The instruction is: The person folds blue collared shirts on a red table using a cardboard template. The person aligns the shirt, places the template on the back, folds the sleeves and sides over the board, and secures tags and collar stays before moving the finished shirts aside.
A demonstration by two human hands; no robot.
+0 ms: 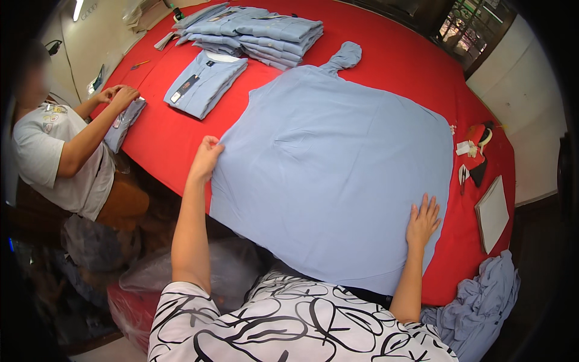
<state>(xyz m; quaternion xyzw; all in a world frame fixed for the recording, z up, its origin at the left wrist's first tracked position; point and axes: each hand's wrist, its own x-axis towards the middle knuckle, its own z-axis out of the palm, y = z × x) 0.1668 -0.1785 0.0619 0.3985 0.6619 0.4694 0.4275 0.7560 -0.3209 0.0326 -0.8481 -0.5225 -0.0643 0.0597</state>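
A light blue shirt (338, 163) lies spread over the red table in front of me, one sleeve bunched at its far end. My left hand (208, 158) pinches the shirt's left edge with fingers closed. On the right part of the cloth, near its edge, my right hand (424, 222) rests flat with fingers spread. The shirt's near hem hangs by the table's front edge, close to my body. Small creases run across the cloth left of its middle.
Folded blue shirts (259, 30) are stacked at the back, with a tagged folded shirt (205, 83) before them. A co-worker (72, 151) handles a garment at left. A tape dispenser (482, 137) and white cards (493, 214) lie right; crumpled blue cloth (476, 304) is at lower right.
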